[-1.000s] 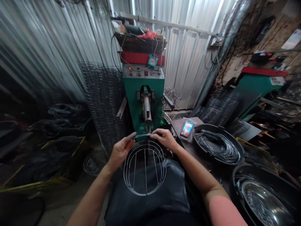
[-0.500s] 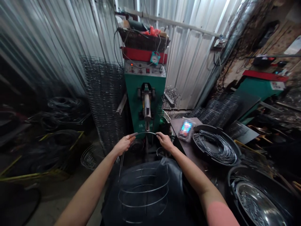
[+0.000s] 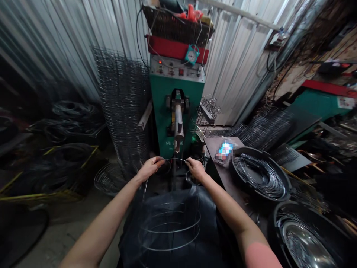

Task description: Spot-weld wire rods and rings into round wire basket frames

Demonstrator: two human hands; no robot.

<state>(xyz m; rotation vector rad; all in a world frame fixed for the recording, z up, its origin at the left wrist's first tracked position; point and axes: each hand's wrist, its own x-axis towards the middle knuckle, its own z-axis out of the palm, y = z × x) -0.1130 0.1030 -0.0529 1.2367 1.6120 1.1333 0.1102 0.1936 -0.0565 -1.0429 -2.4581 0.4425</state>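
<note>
Corrugated steel sheeting is walling off the far side, and a green welding machine is standing against it, beside a tall roll of wire mesh. Near it, the left hand and right hand are holding a wire frame up by its top hoop, just below the machine's electrode arm. The fingers of both hands are curled closed on that hoop. Several hoops and upright wires are already forming a cage, though how many joints remain cannot be told. Its long axis is hanging roughly upright, open rings level, over the person's dark apron. On the right, a black tub on the table is holding loose wire hoops.
</note>
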